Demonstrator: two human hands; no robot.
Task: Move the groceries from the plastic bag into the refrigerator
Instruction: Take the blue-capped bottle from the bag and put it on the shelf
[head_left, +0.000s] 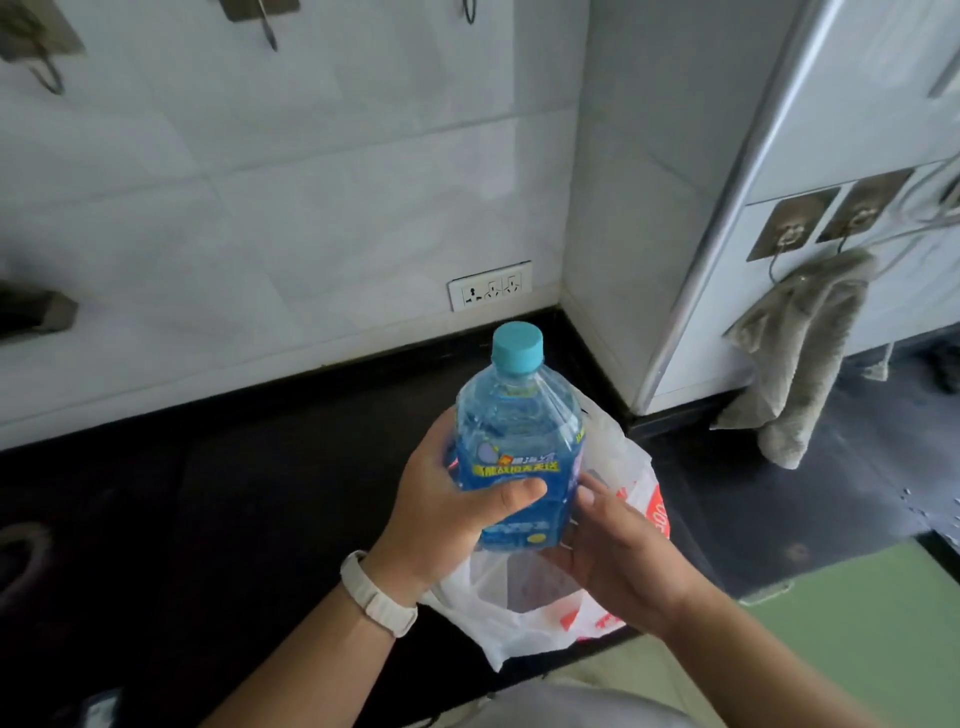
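Observation:
A clear bottle of blue drink (517, 431) with a turquoise cap and a blue label stands upright above a white plastic bag (519, 597) with red print. My left hand (457, 499) wraps around the bottle's label, thumb across the front. My right hand (613, 545) touches the bottle's lower right side and base, its fingers against the label. The bag lies crumpled on the black countertop (234, 519) beneath both hands; its contents are hidden. No refrigerator is in view.
A white tiled wall with a socket plate (490, 286) rises behind the counter. A white cabinet corner (691, 260) stands at the right, with hooks and a grey towel (800, 353) hanging. The pale green floor (857, 623) shows at lower right.

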